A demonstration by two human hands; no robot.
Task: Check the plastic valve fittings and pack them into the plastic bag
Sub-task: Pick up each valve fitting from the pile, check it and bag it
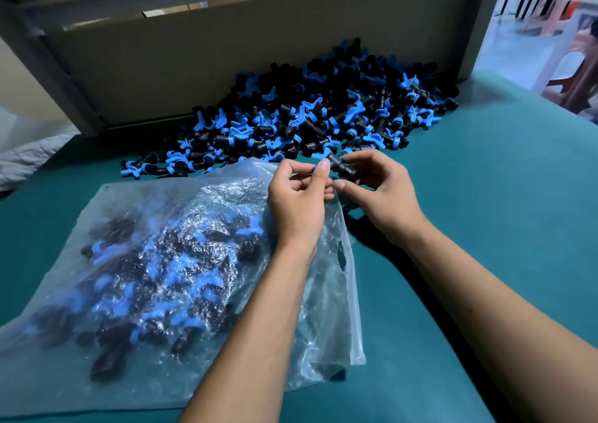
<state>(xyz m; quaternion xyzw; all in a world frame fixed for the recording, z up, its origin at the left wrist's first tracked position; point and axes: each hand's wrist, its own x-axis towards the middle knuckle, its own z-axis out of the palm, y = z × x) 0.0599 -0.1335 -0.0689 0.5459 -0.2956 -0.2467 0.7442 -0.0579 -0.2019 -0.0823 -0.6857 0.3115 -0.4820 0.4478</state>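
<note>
Both hands work on one black valve fitting (343, 165) with a blue handle, held just above the mouth of the clear plastic bag (181, 280): the left hand (299, 196) pinches its blue handle end while the right hand (375, 185) grips its black body. The bag lies on the green table (485, 196) and already holds a good many fittings. A large pile of loose fittings (310, 118) against the grey back panel (210, 60) is unpacked, so I judge most of the job remains.
</note>
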